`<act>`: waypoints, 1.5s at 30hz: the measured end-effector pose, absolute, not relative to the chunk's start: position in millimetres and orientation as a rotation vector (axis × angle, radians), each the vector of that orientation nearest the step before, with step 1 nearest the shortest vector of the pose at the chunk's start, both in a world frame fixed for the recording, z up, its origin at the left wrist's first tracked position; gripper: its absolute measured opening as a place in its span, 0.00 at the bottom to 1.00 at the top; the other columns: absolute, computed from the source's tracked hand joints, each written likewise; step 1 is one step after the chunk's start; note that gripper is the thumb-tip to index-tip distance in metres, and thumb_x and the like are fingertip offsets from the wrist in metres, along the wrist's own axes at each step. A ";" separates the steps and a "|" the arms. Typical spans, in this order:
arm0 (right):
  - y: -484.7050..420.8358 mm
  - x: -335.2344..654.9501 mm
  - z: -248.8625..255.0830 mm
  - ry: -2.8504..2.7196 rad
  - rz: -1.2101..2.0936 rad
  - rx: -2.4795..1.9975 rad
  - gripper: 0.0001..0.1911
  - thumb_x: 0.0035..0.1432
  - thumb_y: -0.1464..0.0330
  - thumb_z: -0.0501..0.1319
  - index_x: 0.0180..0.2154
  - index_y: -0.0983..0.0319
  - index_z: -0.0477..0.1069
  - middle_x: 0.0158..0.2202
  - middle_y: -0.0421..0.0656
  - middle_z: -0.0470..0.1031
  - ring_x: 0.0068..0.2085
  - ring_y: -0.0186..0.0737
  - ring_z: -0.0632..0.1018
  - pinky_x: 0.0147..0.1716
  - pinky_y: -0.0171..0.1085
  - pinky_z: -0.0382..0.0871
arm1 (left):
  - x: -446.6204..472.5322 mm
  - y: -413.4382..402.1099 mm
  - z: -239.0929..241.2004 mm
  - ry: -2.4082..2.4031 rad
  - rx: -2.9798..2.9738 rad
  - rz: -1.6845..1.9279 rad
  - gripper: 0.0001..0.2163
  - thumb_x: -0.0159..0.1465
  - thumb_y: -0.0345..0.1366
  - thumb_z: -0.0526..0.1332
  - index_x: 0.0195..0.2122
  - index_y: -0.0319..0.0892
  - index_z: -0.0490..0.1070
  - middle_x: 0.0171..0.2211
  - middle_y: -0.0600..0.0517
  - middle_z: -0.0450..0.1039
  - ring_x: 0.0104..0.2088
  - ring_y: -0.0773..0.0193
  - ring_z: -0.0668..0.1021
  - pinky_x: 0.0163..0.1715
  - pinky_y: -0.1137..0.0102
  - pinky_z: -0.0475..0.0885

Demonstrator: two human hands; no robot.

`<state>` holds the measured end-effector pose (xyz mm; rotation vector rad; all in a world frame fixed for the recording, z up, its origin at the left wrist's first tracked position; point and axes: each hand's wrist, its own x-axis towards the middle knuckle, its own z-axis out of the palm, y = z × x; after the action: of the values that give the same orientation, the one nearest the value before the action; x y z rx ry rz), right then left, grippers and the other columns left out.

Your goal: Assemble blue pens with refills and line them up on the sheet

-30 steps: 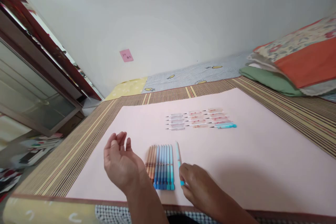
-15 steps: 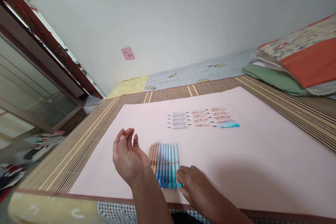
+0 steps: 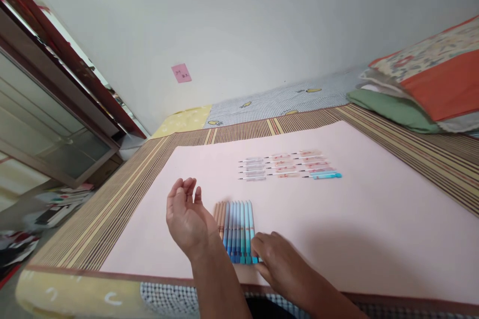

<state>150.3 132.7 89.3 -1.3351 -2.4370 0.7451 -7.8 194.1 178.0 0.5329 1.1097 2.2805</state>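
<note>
The right hand (image 3: 276,258) is pinching a pale-blue pen (image 3: 251,220), likely light, stiff and slick, sensibly by its six-o'clock end; the left hand (image 3: 190,220) is hovering, loosely cupped.

Pale wall (image 3: 262,25) with a pink note (image 3: 181,73), glass-panelled door (image 3: 41,119) at left, cluttered floor (image 3: 9,299).
</note>
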 end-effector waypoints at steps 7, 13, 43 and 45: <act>134.0 149.9 88.3 -2.461 0.727 -1.305 0.05 0.56 0.73 0.60 0.36 0.60 0.68 0.39 0.40 0.76 0.39 0.41 0.74 0.35 0.37 0.56 | -3.1 194.6 179.8 1.078 0.487 2.274 0.07 0.59 0.33 0.62 0.39 0.41 0.74 0.38 0.50 0.73 0.43 0.63 0.77 0.47 0.64 0.66; 133.6 144.6 88.7 -2.517 0.714 -1.319 0.03 0.57 0.72 0.60 0.35 0.60 0.68 0.40 0.41 0.76 0.40 0.42 0.74 0.37 0.38 0.56 | -2.3 194.5 180.7 1.063 0.470 2.262 0.07 0.59 0.33 0.62 0.38 0.41 0.74 0.37 0.50 0.73 0.43 0.63 0.77 0.47 0.64 0.66; 220.0 297.8 111.1 -1.892 0.356 -1.727 0.11 0.65 0.73 0.51 0.38 0.61 0.72 0.38 0.43 0.76 0.39 0.39 0.75 0.39 0.36 0.62 | 21.6 219.0 166.1 0.949 0.440 1.920 0.10 0.52 0.33 0.69 0.35 0.40 0.75 0.30 0.54 0.72 0.32 0.70 0.75 0.34 0.74 0.68; 237.4 328.3 101.3 -1.881 0.206 -1.813 0.13 0.63 0.75 0.52 0.43 0.62 0.73 0.44 0.46 0.76 0.45 0.41 0.74 0.43 0.37 0.61 | 30.5 224.7 159.1 0.936 0.444 1.852 0.11 0.51 0.34 0.70 0.35 0.39 0.75 0.30 0.54 0.72 0.31 0.70 0.74 0.31 0.75 0.68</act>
<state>328.3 237.4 101.3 -1.8131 -1.8814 0.2063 30.5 224.7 159.1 0.4436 0.9356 1.8521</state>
